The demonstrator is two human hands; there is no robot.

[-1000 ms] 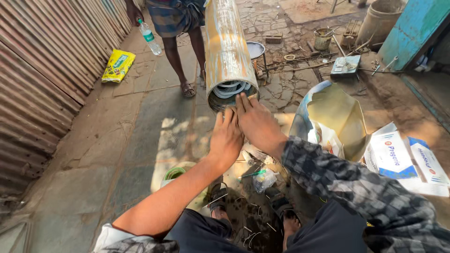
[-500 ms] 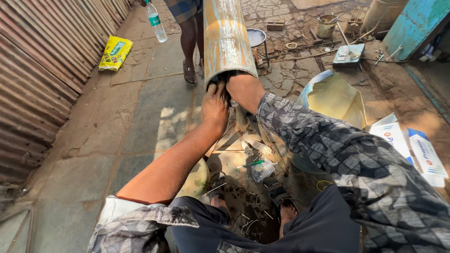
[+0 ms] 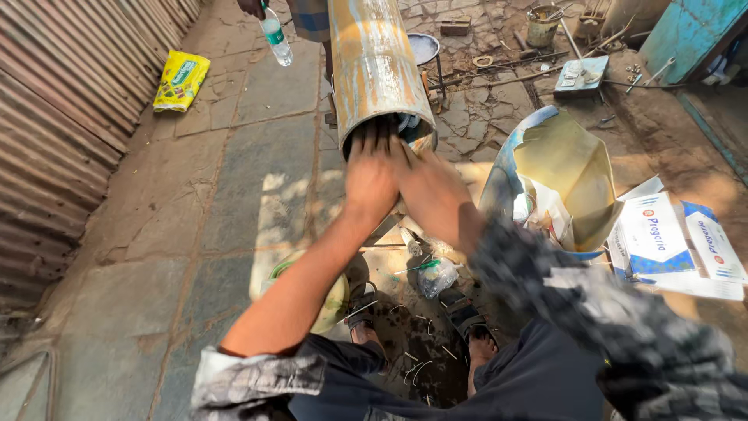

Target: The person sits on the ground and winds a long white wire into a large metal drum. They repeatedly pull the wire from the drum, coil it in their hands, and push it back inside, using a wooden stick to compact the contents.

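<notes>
We had left hand (image 3: 372, 173) and right hand (image 3: 431, 192) spread flat at the open mouth of the metal cylinder (image 3: 374, 62), fingertips inside; yellow packet (image 3: 181, 79) by the corrugated wall, white-blue boxes (image 3: 674, 242) right.

Yellow flat pouch w/ green print (image 3: 181, 79) lies far left by corrugated shutter. White cartons w/ blue and red print (image 3: 676, 242) lie far right on ground. Clear plastic bottle's green label (image 3: 271, 36) up top.
</notes>
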